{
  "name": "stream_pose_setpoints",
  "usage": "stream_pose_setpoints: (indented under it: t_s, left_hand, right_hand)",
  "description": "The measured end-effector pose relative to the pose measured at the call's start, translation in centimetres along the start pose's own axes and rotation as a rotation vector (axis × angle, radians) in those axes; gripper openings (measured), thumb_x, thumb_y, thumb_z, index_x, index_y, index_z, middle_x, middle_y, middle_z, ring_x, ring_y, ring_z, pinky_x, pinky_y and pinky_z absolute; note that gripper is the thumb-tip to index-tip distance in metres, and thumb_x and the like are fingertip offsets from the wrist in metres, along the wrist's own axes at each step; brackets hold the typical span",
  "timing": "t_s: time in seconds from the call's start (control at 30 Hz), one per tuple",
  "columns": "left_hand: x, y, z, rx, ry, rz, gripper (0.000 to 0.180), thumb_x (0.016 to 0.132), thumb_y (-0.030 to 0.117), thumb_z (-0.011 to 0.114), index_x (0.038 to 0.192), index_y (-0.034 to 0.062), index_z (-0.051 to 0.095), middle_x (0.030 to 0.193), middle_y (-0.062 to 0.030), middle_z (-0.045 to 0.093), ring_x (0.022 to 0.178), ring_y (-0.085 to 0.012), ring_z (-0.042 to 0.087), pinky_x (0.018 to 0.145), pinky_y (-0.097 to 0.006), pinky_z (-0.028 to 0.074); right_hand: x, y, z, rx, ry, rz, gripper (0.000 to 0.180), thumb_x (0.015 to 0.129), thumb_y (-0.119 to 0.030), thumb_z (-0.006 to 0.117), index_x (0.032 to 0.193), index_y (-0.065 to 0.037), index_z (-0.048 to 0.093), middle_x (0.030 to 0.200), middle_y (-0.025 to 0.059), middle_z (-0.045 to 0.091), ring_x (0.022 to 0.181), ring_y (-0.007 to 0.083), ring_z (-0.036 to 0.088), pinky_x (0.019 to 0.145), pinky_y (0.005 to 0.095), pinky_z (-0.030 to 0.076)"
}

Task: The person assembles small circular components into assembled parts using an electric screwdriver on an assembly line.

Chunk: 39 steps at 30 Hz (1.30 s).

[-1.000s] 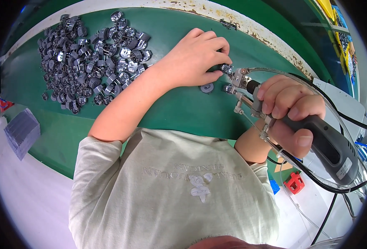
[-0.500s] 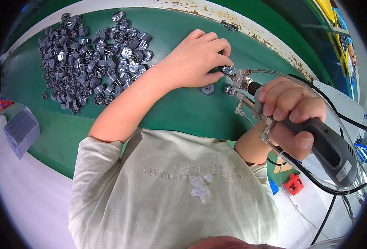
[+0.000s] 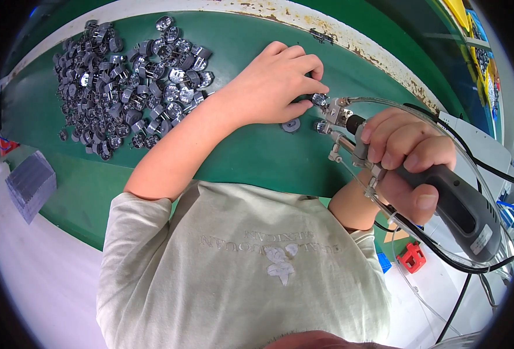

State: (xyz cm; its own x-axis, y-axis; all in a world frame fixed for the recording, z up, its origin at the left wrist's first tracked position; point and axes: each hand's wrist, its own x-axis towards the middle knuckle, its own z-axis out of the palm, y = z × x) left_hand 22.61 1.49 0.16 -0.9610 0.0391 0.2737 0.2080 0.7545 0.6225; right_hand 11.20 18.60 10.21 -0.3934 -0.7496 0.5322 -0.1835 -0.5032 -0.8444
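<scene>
My left hand [image 3: 283, 81] is closed in a pinch on a small dark round part with a shiny, clear face [image 3: 319, 99], over the green worktop. Gripped in my right hand [image 3: 411, 154] is a grey powered screwdriver [image 3: 466, 218], pointing left. The screwdriver's metal tip fixture meets the held part; exact contact there is too small to make out. Close below that, another shiny part [image 3: 321, 125] sits at the end of the fixture's lower tube. A flat grey disc-shaped part [image 3: 291, 125] lies on the worktop just below my left thumb.
A large heap of similar grey and clear parts [image 3: 117, 87] covers the left of the green worktop [image 3: 251, 154]. Behind runs a chipped white rail [image 3: 379, 52]. Clear hose and black cable [image 3: 443, 250] trail off right. A red holder [image 3: 411, 257] is lower right, a grey block [image 3: 31, 183] lower left.
Almost nothing differs. Both hands keep their grips and places, with only a very slight shift of the right hand and screwdriver.
</scene>
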Motion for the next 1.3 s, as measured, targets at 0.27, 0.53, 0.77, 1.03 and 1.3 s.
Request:
stream_pose_setpoints:
  t_s: [0.27, 0.53, 0.77, 1.03, 1.3]
  left_hand:
    - [-0.1, -0.2, 0.0, 0.004, -0.007, -0.002, 0.029, 0.076, 0.015, 0.074, 0.106, 0.0148, 0.073, 0.106, -0.0003, 0.057, 0.101, -0.0215, 0.053, 0.091, -0.037, 0.037]
    - [0.1, -0.5, 0.2, -0.021, -0.012, 0.021, 0.028, 0.077, 0.016, 0.074, 0.105, 0.0147, 0.073, 0.106, 0.0003, 0.058, 0.101, -0.0215, 0.053, 0.092, -0.037, 0.036]
    - [0.0, 0.1, -0.8, 0.009, -0.042, -0.006, 0.025, 0.078, 0.017, 0.074, 0.103, 0.0124, 0.073, 0.107, 0.0002, 0.060, 0.104, -0.0215, 0.055, 0.093, -0.037, 0.038]
    - [7.6, -3.9, -5.8, 0.392, 0.185, -0.281, 0.026, 0.079, 0.028, 0.072, 0.101, 0.0142, 0.074, 0.103, -0.0055, 0.067, 0.105, -0.0275, 0.063, 0.088, -0.044, 0.049]
    - [10.2, -7.7, -3.4, 0.422, 0.426, -0.147, 0.049, 0.082, 0.036, 0.071, 0.123, 0.0108, 0.064, 0.121, -0.0131, 0.061, 0.114, -0.0337, 0.056, 0.096, -0.045, 0.046]
  right_hand:
    - [0.2, 0.5, 0.5, -0.002, -0.004, 0.010, 0.033, 0.086, -0.037, 0.063, 0.084, -0.008, 0.047, 0.064, 0.0065, 0.052, 0.051, 0.0202, 0.053, 0.055, 0.0398, 0.050]
    - [0.7, 1.0, 2.2, -0.063, 0.075, 0.095, 0.027, 0.090, -0.025, 0.064, 0.080, -0.005, 0.047, 0.063, 0.0074, 0.051, 0.053, 0.0198, 0.052, 0.057, 0.0393, 0.050]
    - [0.3, -0.9, 1.1, 0.037, 0.114, -0.210, 0.047, 0.086, -0.042, 0.076, 0.102, -0.005, 0.052, 0.070, 0.0065, 0.058, 0.056, 0.0217, 0.059, 0.057, 0.0390, 0.054]
    - [-1.6, -2.2, -0.3, 0.035, 0.257, -0.237, 0.042, 0.084, -0.033, 0.080, 0.093, -0.005, 0.050, 0.070, 0.0090, 0.060, 0.058, 0.0236, 0.061, 0.060, 0.0419, 0.055]
    - [-0.9, -3.3, -0.2, -0.121, 0.385, -0.060, 0.027, 0.080, -0.008, 0.074, 0.094, -0.001, 0.052, 0.078, 0.0155, 0.062, 0.071, 0.0234, 0.061, 0.067, 0.0367, 0.054]
